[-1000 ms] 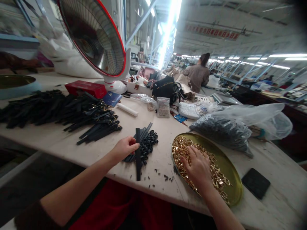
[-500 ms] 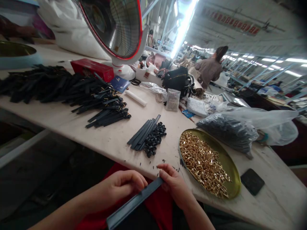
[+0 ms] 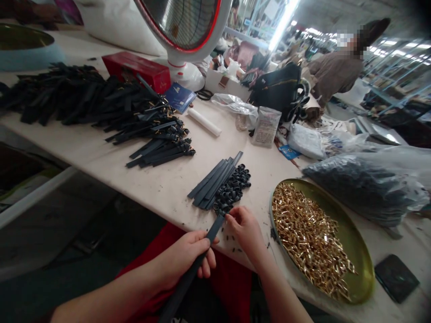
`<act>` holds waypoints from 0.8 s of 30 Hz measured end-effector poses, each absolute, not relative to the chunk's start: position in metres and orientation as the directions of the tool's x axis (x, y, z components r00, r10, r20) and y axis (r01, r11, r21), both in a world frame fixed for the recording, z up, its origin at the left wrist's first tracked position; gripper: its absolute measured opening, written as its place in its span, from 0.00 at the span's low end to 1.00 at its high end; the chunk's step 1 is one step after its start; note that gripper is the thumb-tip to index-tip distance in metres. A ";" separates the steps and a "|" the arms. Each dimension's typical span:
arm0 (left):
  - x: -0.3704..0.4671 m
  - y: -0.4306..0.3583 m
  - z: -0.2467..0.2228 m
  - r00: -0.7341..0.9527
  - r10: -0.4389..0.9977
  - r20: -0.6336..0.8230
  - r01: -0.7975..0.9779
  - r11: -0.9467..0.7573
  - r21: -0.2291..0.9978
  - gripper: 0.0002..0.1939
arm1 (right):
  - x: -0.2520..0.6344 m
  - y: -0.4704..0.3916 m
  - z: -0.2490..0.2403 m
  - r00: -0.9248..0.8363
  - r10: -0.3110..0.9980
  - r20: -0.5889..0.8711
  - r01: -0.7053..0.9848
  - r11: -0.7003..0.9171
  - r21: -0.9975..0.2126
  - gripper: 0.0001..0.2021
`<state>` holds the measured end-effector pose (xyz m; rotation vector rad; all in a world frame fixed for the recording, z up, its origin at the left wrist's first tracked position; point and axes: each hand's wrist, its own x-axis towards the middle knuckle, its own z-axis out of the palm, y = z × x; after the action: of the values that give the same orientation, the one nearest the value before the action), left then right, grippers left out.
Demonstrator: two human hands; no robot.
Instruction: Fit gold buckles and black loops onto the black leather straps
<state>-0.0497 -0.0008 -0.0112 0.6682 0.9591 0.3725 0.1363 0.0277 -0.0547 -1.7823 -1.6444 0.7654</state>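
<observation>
A long dark strap (image 3: 193, 269) slants up from my lap over the table's front edge. My left hand (image 3: 195, 253) is closed around its middle, thumb on top and fingers curled beneath. My right hand (image 3: 243, 226) pinches at the strap's far end; whether a small loop is also between those fingertips is hidden. Just beyond that end lies a pile of small black loops (image 3: 235, 186), touching a bundle of flat dark straps (image 3: 213, 181).
To the right, a round tray (image 3: 362, 269) holds many small gold metal fittings (image 3: 310, 237). Beside it lies a dark square pad (image 3: 397, 278). Finished-looking black straps (image 3: 101, 101) are heaped at left. A heater (image 3: 182, 22), a red box (image 3: 136, 72) and plastic bags (image 3: 363, 184) stand behind.
Both hands have moved the strap forward, its far end now at the loop pile. My left hand has closed around the strap from lying loosely beside it. The view has shifted too.
</observation>
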 end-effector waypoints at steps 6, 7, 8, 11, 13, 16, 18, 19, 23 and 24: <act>-0.042 -0.002 -0.009 0.561 0.555 -0.614 0.081 0.702 0.708 0.09 | 0.142 0.005 -0.040 0.163 0.961 -0.223 0.179 -0.251 -0.951 0.09; -0.041 -0.004 -0.009 0.570 0.560 -0.601 0.107 0.675 0.730 0.10 | 0.141 -0.001 -0.037 0.147 0.946 -0.290 0.046 -0.300 -0.953 0.10; -0.040 -0.006 -0.010 0.577 0.573 -0.583 0.140 0.633 0.761 0.11 | 0.139 -0.008 -0.034 0.130 0.927 -0.352 -0.080 -0.344 -0.935 0.11; -0.039 -0.014 -0.011 0.559 0.668 -0.492 0.276 0.409 0.870 0.15 | 0.130 -0.026 -0.028 0.101 0.864 -0.493 -0.377 -0.426 -0.823 0.17; -0.041 -0.019 -0.010 0.541 0.740 -0.399 0.371 0.216 0.903 0.15 | 0.125 -0.035 -0.027 0.089 0.847 -0.524 -0.469 -0.428 -0.772 0.15; -0.048 -0.024 0.000 0.545 0.770 -0.333 0.533 -0.012 0.846 0.14 | 0.125 -0.048 -0.026 0.091 0.878 -0.471 -0.418 -0.395 -0.818 0.12; -0.053 -0.026 0.008 0.572 0.740 -0.353 0.613 -0.100 0.784 0.14 | 0.126 -0.055 -0.024 0.074 0.907 -0.416 -0.286 -0.380 -0.880 0.11; -0.055 -0.027 0.012 0.592 0.716 -0.369 0.633 -0.130 0.763 0.14 | 0.127 -0.059 -0.023 0.054 0.917 -0.395 -0.216 -0.376 -0.901 0.10; -0.053 -0.033 0.020 0.634 0.682 -0.365 0.615 -0.159 0.772 0.16 | 0.118 -0.074 -0.019 -0.014 0.923 -0.384 -0.112 -0.383 -0.917 0.09; -0.051 -0.035 0.018 0.622 0.698 -0.355 0.600 -0.134 0.788 0.16 | 0.113 -0.078 -0.019 -0.013 0.923 -0.385 -0.142 -0.383 -0.913 0.09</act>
<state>-0.0506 -0.0345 0.0183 1.8202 1.0460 0.1185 0.1127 -0.0776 -0.0191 -1.3856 -0.8765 1.5438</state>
